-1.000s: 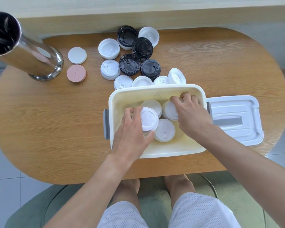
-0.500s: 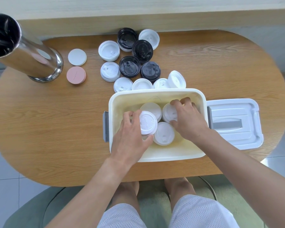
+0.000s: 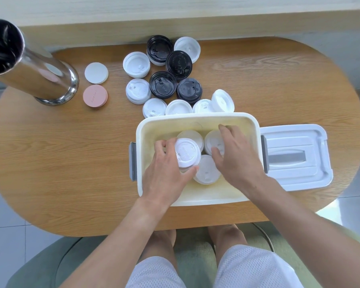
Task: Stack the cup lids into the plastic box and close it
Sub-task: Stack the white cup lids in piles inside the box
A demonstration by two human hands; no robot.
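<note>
Left hand (image 3: 164,175): I see it inside the plastic box (image 3: 197,119), fingers and thumb curled round a white cup lid (image 3: 187,153) tilted above the box floor. Right hand (image 3: 236,161): I see its curled fingers gripping the rim of a white lid stack (image 3: 212,140) at the box's far right. Two more white lids (image 3: 206,170) lie in the box. Box: open, on the table (image 3: 71,152), its box cover (image 3: 295,156) flat just to the right. Loose lids (image 3: 136,64), white and black, sit beyond the box. Steel tumbler (image 3: 35,75) and two flat discs (image 3: 96,72) stand at far left.
</note>
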